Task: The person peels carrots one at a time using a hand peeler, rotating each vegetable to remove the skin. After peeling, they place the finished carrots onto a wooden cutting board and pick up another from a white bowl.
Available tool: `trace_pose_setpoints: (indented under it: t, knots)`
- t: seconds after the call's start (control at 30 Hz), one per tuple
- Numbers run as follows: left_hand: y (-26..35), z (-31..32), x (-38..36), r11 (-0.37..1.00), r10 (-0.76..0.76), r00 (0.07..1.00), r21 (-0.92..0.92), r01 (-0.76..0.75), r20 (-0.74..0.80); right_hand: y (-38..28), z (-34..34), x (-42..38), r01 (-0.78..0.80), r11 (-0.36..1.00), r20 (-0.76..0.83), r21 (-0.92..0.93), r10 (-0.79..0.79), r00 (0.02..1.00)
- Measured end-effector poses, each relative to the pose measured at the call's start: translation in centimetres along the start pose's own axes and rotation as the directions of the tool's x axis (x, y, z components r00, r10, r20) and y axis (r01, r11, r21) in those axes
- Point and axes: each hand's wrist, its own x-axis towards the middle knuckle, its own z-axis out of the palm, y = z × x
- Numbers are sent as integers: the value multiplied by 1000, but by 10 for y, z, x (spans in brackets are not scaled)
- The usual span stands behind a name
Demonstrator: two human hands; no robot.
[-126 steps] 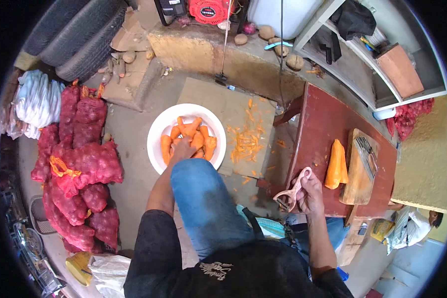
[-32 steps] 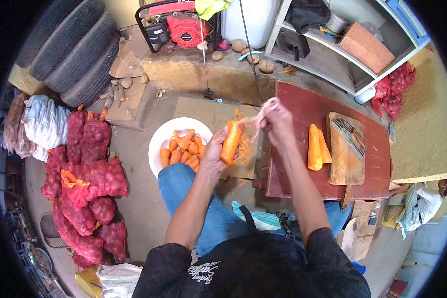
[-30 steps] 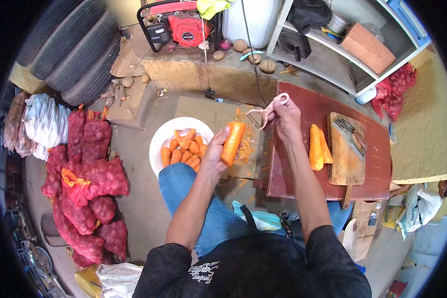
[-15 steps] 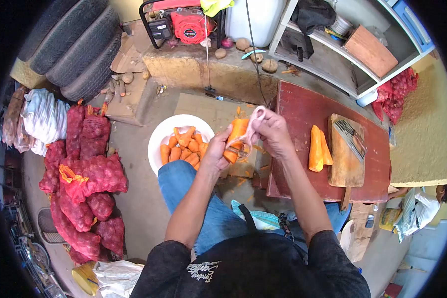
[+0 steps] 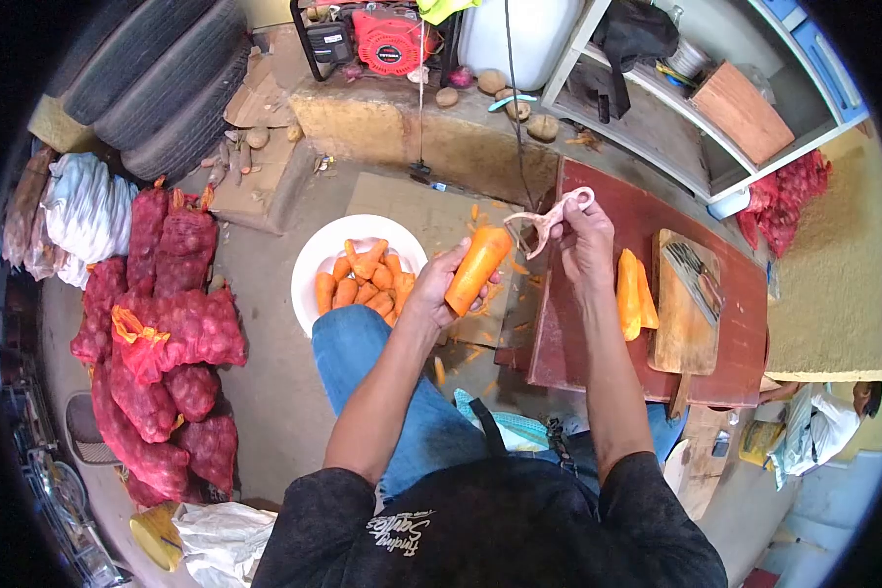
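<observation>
My left hand is wrapped round a thick orange carrot, which is tilted with its upper end to the right. To its right, my right hand grips a pale pink peeler by its handle, and the peeler's head is apart from the carrot. A white bowl of several carrots stands on the floor beyond my left knee. On the red table lie peeled carrots beside a wooden cutting board, with knives on the board.
Red net sacks are piled on the left, below stacked tyres. A red machine and a white container stand on the ledge ahead. At the upper right is a shelf. Orange peelings lie on the floor.
My right hand and the peeler have moved right, away from the carrot. The carrot now shows more of its surface in my left hand. The view has shifted slightly.
</observation>
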Motion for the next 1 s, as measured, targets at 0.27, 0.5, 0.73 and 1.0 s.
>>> trace_pose_setpoints:
  t: [0.27, 0.5, 0.73, 1.0]
  knots:
    - [-2, 5, 4, 999, 18, 1000, -31, -19, -20, 7, 13, -4, -135, 989, 94, -59, 140, 986]
    - [0, 7, -5, 999, 39, 998, 16, -39, -53, 4, -3, 17, -71, 997, -47, 20, 72, 996]
    - [8, 3, -5, 999, 37, 999, 19, -36, -40, -4, -7, 18, -6, 992, 7, -122, 7, 1000]
    - [4, 9, 4, 988, 14, 1000, -154, -9, 27, -24, 50, -45, -80, 978, 146, -194, 110, 983]
